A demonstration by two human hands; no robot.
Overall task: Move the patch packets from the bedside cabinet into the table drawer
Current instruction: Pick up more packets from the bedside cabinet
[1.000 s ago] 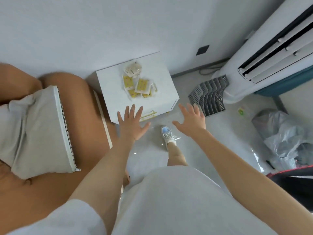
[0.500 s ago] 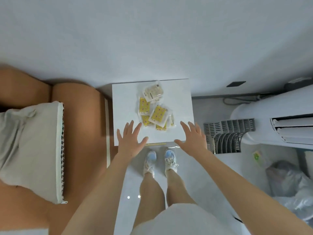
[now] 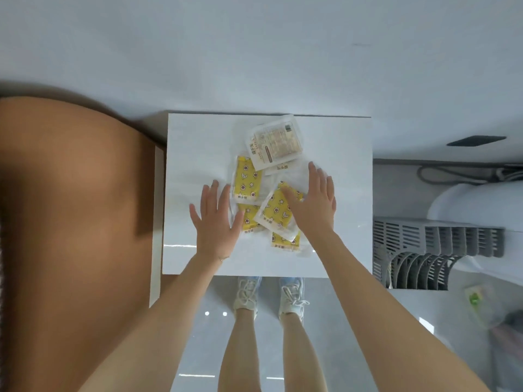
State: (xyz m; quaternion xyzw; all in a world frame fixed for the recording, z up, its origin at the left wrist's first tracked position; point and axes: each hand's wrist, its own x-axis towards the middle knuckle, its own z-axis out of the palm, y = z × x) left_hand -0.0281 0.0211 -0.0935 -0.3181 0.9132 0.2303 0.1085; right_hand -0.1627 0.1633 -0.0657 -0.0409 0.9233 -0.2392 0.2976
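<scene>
The patch packets [image 3: 261, 200] lie in a loose, overlapping heap on the white top of the bedside cabinet [image 3: 195, 142], toward its middle; most show yellow printed faces, while one at the far end [image 3: 276, 145] lies with a pale label side up. The left hand [image 3: 216, 219] is spread flat with fingers splayed, just left of the heap, its thumb touching the edge of a yellow packet; it has hold of nothing. The right hand [image 3: 310, 203] is likewise wide open, palm down over the right side of the heap, covering part of one yellow packet [image 3: 276, 212]; it grips nothing. The person's two sneakers [image 3: 270, 295] stand on the glossy floor just before the cabinet; a tan bed headboard [image 3: 70, 193] sits to the left; a grey slatted grille [image 3: 435, 253] lies to the right.
</scene>
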